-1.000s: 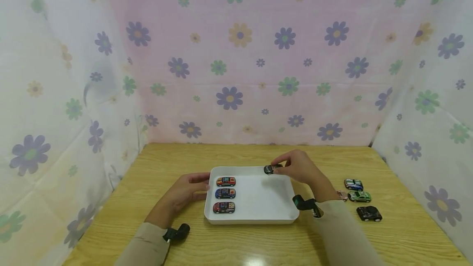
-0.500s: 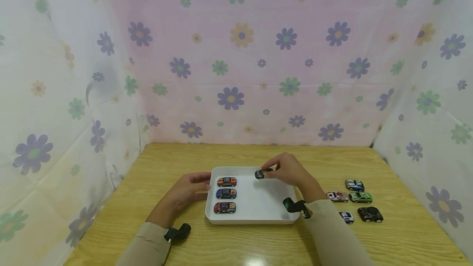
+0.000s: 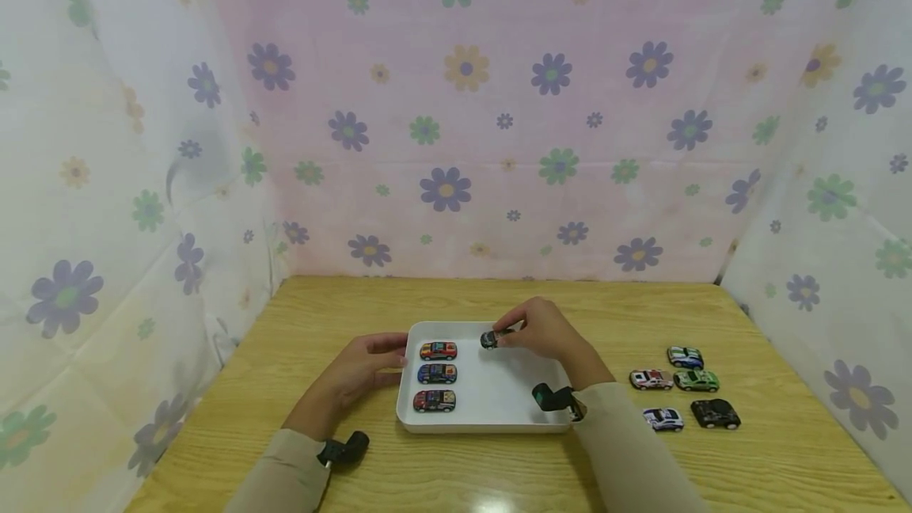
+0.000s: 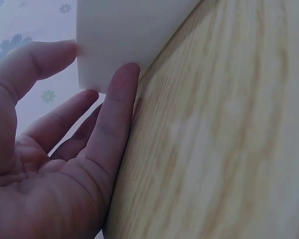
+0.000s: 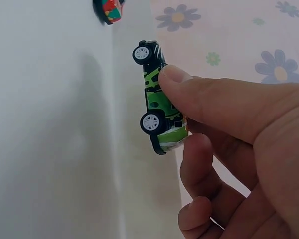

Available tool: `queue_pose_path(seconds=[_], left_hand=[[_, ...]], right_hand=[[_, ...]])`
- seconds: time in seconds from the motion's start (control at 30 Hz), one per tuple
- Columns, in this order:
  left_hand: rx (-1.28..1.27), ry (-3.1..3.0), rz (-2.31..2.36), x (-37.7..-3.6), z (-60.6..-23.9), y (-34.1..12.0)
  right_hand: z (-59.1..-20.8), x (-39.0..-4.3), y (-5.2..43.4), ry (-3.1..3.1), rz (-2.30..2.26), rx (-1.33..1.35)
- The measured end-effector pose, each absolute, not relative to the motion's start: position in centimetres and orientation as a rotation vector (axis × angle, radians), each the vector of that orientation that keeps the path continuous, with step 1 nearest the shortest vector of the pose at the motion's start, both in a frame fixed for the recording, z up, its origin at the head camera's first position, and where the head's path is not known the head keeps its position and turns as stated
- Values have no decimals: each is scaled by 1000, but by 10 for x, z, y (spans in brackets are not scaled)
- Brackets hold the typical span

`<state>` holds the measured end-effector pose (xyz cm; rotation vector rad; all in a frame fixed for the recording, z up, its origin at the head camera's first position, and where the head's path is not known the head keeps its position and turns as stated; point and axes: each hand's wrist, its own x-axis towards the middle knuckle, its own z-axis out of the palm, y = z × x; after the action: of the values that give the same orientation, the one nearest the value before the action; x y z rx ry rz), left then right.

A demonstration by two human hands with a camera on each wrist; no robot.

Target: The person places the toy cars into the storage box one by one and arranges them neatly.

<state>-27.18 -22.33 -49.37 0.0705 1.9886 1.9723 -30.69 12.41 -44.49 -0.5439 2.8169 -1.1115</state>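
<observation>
My right hand pinches a small toy car between thumb and fingers, over the back part of a white tray. The right wrist view shows its green and black side and its pale wheels; the fingers cover part of it. At the tray's left end, my left hand touches the outer wall with extended fingertips. Inside the tray, along its left side, stand a red-orange toy car, a blue one and a dark red one, lined up front to back.
On the wooden table, right of the tray, several more toy cars stand: blue-white, red-white, green, white-purple and black. Flowered cloth encloses the back and sides.
My right hand has carried the toy car leftward from the tray's back right rim to over its back middle. The left hand stays at the tray's left end.
</observation>
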Motion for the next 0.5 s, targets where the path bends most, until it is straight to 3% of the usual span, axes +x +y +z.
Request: queue_pose_path(seconds=[0.5], left_hand=[[70,1997,1963,-271,-493,-223]], right_hand=[[-446,-305,102,2780,-1074,-504]])
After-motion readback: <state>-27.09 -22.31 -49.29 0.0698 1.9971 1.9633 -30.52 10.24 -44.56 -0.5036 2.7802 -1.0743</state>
